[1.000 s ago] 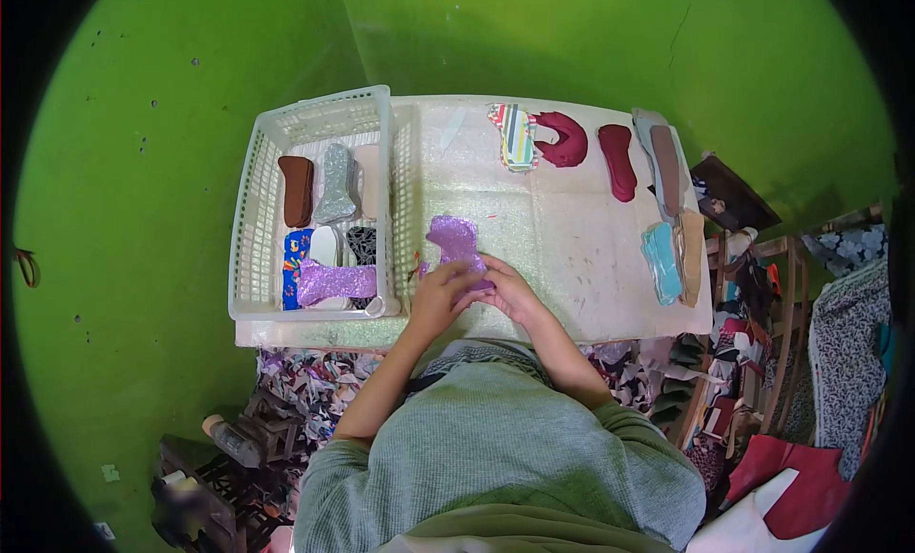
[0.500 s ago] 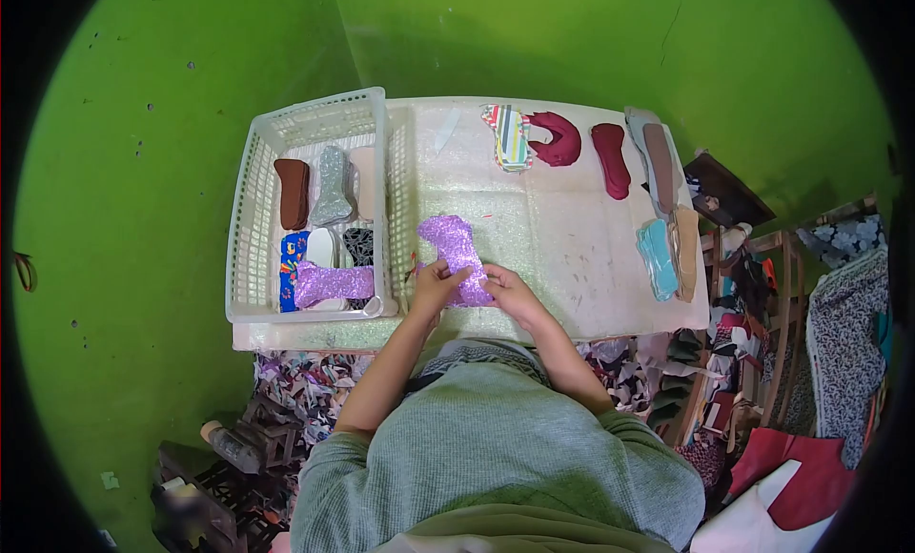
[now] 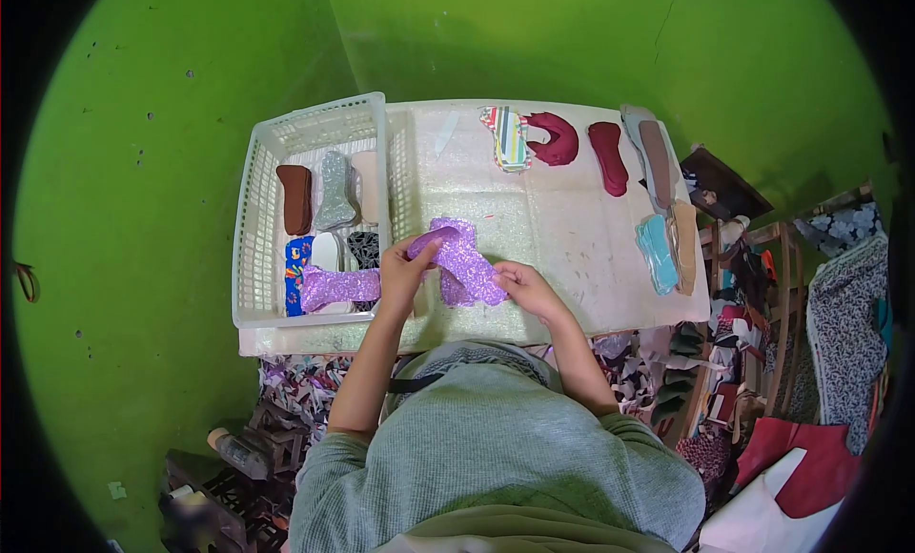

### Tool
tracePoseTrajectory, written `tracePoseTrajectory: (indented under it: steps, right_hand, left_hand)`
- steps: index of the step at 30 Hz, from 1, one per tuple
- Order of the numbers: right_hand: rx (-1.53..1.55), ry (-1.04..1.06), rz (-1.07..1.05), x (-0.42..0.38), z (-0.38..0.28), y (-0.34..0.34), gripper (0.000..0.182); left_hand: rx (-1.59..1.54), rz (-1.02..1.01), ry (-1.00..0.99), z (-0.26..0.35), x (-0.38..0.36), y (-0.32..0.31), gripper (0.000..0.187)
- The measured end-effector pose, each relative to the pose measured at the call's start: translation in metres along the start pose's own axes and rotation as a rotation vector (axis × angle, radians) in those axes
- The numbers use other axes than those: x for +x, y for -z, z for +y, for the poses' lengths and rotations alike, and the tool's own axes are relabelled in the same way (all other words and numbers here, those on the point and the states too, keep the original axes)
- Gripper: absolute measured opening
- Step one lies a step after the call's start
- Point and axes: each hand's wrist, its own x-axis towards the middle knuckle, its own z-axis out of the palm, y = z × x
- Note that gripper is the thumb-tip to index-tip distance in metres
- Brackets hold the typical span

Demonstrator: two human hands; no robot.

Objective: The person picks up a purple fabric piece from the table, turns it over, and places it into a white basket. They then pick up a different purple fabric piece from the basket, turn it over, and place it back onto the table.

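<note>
A glittery purple piece is held slantwise between my two hands above the table. My left hand pinches its upper left end, which curls over. At its lower right end, my right hand grips the edge with the fingertips. Beneath it lies more glittery purple material, partly covered by the held piece. Another purple glitter piece lies in the white basket to the left, across the front row of pieces.
The white plastic basket holds brown, grey glitter and other cut pieces. Along the table's back and right are striped, dark red, turquoise and tan pieces. Fabric scraps lie below.
The upper purple piece has been lifted and tilted, showing purple material beneath it. My left hand has moved left and up to its upper end; my right hand has shifted slightly right.
</note>
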Motion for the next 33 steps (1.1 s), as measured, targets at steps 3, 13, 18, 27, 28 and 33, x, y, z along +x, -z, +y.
tracePoseTrajectory:
  steps: [3, 13, 18, 27, 28, 33]
  right_hand:
    - [-0.049, 0.079, 0.121, 0.001, -0.009, -0.008, 0.017]
    - [-0.161, 0.167, 0.274, 0.021, -0.023, -0.023, 0.014]
    - [-0.168, 0.189, 0.237, 0.031, -0.028, -0.039, 0.014]
    - [-0.468, 0.308, 0.067, 0.062, -0.077, -0.086, 0.015]
    - [-0.615, 0.391, 0.043, 0.066, -0.085, -0.093, 0.015]
    - [-0.770, 0.583, -0.048, 0.099, -0.091, -0.131, 0.013]
  left_hand:
    - [-0.021, 0.035, -0.021, 0.008, 0.001, 0.015, 0.022]
    - [-0.218, 0.065, 0.064, 0.023, -0.007, 0.055, 0.022]
    - [-0.109, -0.061, 0.103, 0.017, -0.004, 0.094, 0.018]
    - [0.434, 0.178, -0.033, 0.033, -0.015, 0.166, 0.016]
    - [0.431, 0.188, -0.031, 0.030, -0.016, 0.176, 0.016]
    - [0.771, 0.350, -0.078, 0.007, -0.013, 0.226, 0.025]
